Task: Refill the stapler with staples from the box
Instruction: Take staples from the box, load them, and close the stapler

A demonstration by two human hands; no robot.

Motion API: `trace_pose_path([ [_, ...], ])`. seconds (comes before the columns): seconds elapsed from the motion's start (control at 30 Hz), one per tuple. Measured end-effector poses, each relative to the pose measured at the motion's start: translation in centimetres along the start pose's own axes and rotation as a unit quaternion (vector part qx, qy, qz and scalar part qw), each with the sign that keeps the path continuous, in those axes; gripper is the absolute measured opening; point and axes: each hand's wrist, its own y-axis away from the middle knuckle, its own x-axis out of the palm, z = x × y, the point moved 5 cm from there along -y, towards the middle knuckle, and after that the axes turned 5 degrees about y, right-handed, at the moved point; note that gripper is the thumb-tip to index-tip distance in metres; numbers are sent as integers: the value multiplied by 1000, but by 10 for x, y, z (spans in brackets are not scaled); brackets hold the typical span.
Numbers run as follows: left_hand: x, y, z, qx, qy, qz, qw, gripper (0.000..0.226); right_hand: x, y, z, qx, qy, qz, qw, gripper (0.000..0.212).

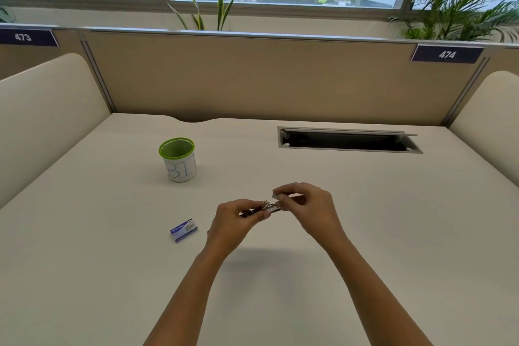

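Staple box [184, 230] was set left of the hands; cup [178, 159] behind it; cable hatch [348, 140] at far right.

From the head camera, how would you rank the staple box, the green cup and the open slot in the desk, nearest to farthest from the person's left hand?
1. The staple box, lying on the desk just left of the left hand.
2. The green cup, farther back and to the left.
3. The open desk slot, far back on the right side.
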Motion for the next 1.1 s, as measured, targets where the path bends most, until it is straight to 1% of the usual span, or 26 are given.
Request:
trace_pose_path([
  [0.1,1,0,1,-5,-4,4,1000,16,3,1,-8,92,-125,51,987,16],
  [0.17,3,1,1,-2,-6,7,1000,16,5,2,-10,120,-169,70,976,17],
  [0.33,6,3,4,-12,-18,9,1000,14,12,6,-18,150,-179,86,969,17],
  [0.4,8,4,4,-23,-22,2,999,13,13,7,-18,147,-142,66,977,19],
  [0.5,9,6,7,-59,-13,-35,998,14,13,12,-12,108,-39,2,993,23],
  [0.53,8,6,8,-77,-5,-50,996,14,13,16,-7,76,0,-29,997,22],
  [0.57,8,7,10,-95,7,-62,994,12,14,20,1,24,44,-64,997,21],
  [0.6,9,7,10,-110,22,-69,991,10,17,26,10,-46,93,-93,990,20],
  [0.63,10,8,10,-121,37,-71,989,7,24,33,18,-119,142,-112,976,20],
  [0.67,12,9,9,-127,49,-71,988,9,32,40,25,-177,184,-120,959,20],
  [0.7,13,10,9,-132,52,-74,987,17,39,47,29,-214,216,-123,945,21],
  [0.77,14,10,10,-141,55,-83,985,30,48,55,32,-253,246,-127,927,27],
  [0.83,14,10,11,-144,68,-85,984,29,52,59,32,-275,244,-131,921,32],
  [0.9,12,11,11,-152,101,-86,979,23,53,59,32,-285,238,-123,920,30],
  [0.93,11,11,12,-157,113,-89,977,21,54,59,32,-280,225,-115,926,28],
  [1.0,10,12,13,-157,122,-92,976,18,54,58,30,-240,151,-94,954,24],
  [1.07,10,13,12,-146,119,-96,977,25,52,56,26,-182,53,-69,979,24],
  [1.1,9,13,12,-140,109,-101,979,28,51,55,24,-153,12,-62,986,24],
])
